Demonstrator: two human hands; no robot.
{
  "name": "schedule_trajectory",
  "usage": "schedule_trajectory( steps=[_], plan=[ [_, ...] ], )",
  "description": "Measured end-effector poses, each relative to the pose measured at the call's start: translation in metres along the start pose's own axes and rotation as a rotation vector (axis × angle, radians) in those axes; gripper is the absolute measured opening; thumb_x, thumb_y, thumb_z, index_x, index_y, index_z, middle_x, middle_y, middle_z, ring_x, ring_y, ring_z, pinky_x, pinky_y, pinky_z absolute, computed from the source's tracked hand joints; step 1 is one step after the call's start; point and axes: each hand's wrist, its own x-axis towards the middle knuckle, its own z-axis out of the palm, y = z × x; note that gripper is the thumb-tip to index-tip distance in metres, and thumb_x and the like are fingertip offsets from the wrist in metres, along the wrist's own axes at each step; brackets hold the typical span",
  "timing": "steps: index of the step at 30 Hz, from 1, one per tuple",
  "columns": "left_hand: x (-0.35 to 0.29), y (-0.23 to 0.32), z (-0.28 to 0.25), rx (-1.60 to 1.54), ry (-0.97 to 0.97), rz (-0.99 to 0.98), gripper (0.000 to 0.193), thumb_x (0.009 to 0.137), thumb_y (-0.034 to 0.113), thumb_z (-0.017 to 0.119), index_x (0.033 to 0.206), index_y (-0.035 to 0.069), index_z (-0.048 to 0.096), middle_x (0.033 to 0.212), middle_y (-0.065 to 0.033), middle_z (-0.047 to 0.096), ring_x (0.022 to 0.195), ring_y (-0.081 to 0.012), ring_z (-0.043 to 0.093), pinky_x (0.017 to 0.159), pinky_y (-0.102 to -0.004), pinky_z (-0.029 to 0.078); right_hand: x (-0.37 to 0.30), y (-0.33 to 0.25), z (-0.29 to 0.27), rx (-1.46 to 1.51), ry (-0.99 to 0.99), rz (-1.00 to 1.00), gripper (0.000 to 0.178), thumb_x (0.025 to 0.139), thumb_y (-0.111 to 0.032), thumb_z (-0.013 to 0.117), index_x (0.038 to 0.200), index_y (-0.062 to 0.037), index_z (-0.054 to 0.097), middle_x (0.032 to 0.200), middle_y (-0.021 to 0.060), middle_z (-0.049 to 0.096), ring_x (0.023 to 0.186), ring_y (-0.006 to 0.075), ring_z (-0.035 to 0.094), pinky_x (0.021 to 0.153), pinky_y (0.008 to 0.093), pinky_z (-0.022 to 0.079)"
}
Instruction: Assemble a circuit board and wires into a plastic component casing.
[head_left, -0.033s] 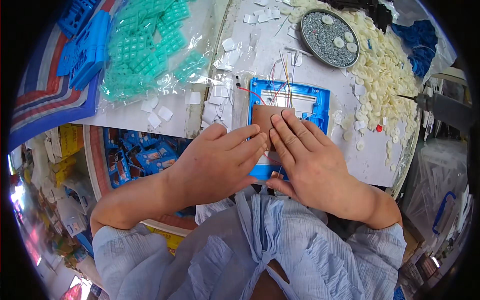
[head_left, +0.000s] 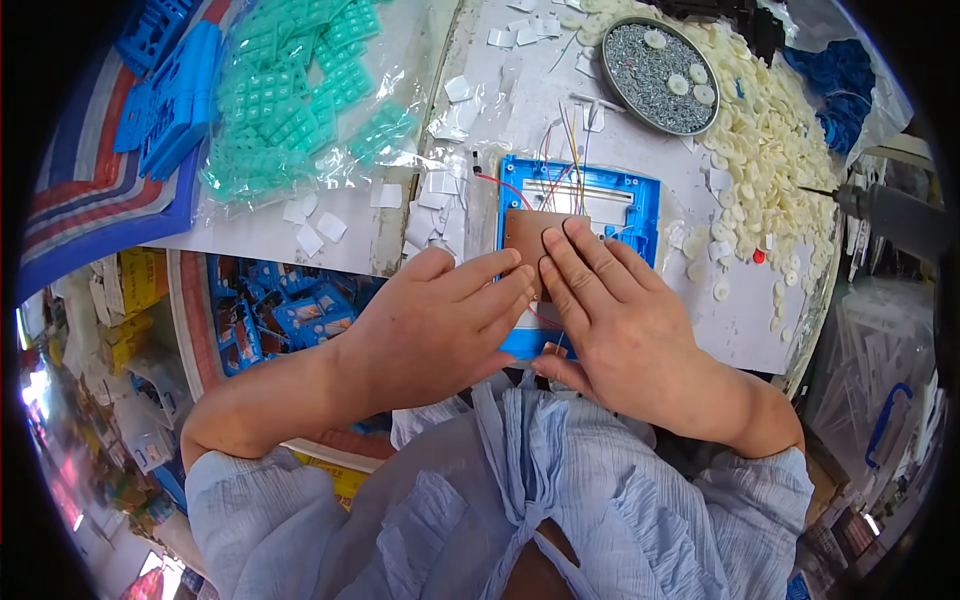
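Note:
A blue plastic casing (head_left: 649, 205) lies on the white worktop in front of me. Inside it is a flat brown circuit board (head_left: 526, 232), with thin coloured wires (head_left: 578, 165) rising from its far edge. My right hand (head_left: 630, 330) lies over the board's right side, its fingers stretched flat and touching it. At the board's left edge rest the fingertips of my left hand (head_left: 430, 315); its fingers are extended and slightly bent, and no object shows in them. A red lead (head_left: 503, 183) runs out over the casing's far left corner. Both hands hide the casing's near part.
A round metal tray of small screws (head_left: 650, 85) stands far right, beside heaped cream plastic discs (head_left: 765, 130). A power screwdriver (head_left: 880, 212) points in from the right. Bagged green keypads (head_left: 290, 100) lie far left. Below the worktop, a striped bin holds blue assemblies (head_left: 285, 310).
The power screwdriver at the right has shifted very slightly. My hands, the board and the casing look the same.

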Motion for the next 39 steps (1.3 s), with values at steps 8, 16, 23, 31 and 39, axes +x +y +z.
schedule_trajectory(
  steps=[8,16,23,31,39],
  plan=[
    [0.006,0.006,-0.011,0.134,-0.061,-0.015,0.054,0.082,0.036,0.076,0.127,0.007,0.068,0.139,-0.0054,0.062,0.142,-0.0256,0.048,0.096,-0.0538,0.037,0.000,-0.004,-0.003,-0.103,-0.057,-0.013,0.084,0.082,-0.049,0.074,0.139,0.0115,0.057,0.155,0.0273,0.048,0.150,0.0408,0.039,0.121,0.0571,0.031],
    [0.011,-0.006,-0.023,0.005,-0.123,-0.017,0.059,0.078,0.028,0.079,0.132,0.007,0.066,0.141,-0.0064,0.061,0.143,-0.0264,0.048,0.089,-0.0444,0.042,0.004,0.003,-0.007,-0.082,-0.049,-0.065,0.079,0.084,-0.047,0.073,0.136,0.0104,0.061,0.150,0.0296,0.052,0.146,0.0420,0.044,0.121,0.0561,0.031],
    [0.009,-0.010,-0.019,0.114,-0.135,0.054,0.058,0.079,0.027,0.078,0.132,0.006,0.067,0.140,-0.0058,0.061,0.140,-0.0249,0.050,0.089,-0.0411,0.043,-0.014,-0.010,-0.003,-0.065,-0.075,-0.058,0.078,0.081,-0.046,0.077,0.135,0.0083,0.063,0.153,0.0279,0.050,0.147,0.0402,0.044,0.120,0.0565,0.033],
    [0.027,-0.013,-0.037,0.140,-0.205,0.151,0.040,0.082,0.023,0.076,0.119,0.008,0.073,0.125,-0.0039,0.066,0.125,-0.0237,0.059,0.086,-0.0401,0.045,-0.015,-0.008,0.007,-0.038,-0.003,-0.042,0.076,0.078,-0.044,0.079,0.132,0.0073,0.065,0.151,0.0275,0.052,0.147,0.0398,0.044,0.117,0.0579,0.035],
    [0.209,-0.095,-0.033,0.245,0.288,0.020,0.014,0.088,0.023,0.074,0.095,0.011,0.073,0.089,-0.0053,0.069,0.090,-0.0291,0.068,0.085,-0.0443,0.047,-0.015,-0.013,0.006,-0.071,0.017,-0.053,0.069,0.078,-0.044,0.077,0.126,0.0049,0.068,0.150,0.0262,0.052,0.146,0.0400,0.042,0.117,0.0606,0.034]
  ],
)
